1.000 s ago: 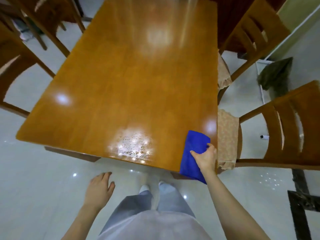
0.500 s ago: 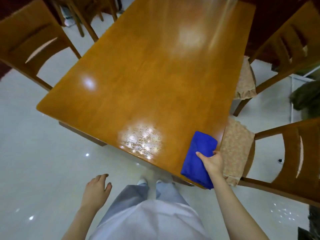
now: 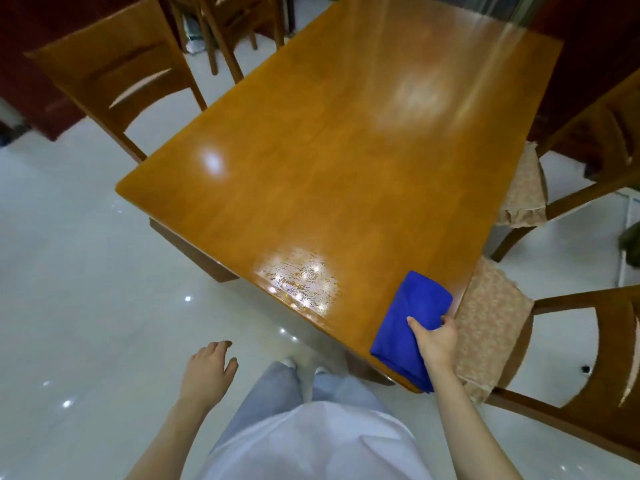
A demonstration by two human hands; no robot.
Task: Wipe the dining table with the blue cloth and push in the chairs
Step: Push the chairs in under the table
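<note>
- Mostly, the risk was a drop: the folded bright-blue microfibre cloth overhung the near edge of the glossy orange-brown wooden dining table, so a careless pull could drag it off onto the floor.
- The speckled wet-looking patch by the near edge could get skipped if the strokes kept to the corner (a judgement only).
- The wooden chair with a beige patterned cushion stood just beside the right arm, so an elbow might knock it.
- The right hand gripped the cloth, thumb on top and fingers curled round its right edge.
- The left hand hung over the floor, fingers relaxed, slightly spread and holding nothing.
- The cloth looked thick, clean and neatly folded, and lay on the table's near right corner.
</note>
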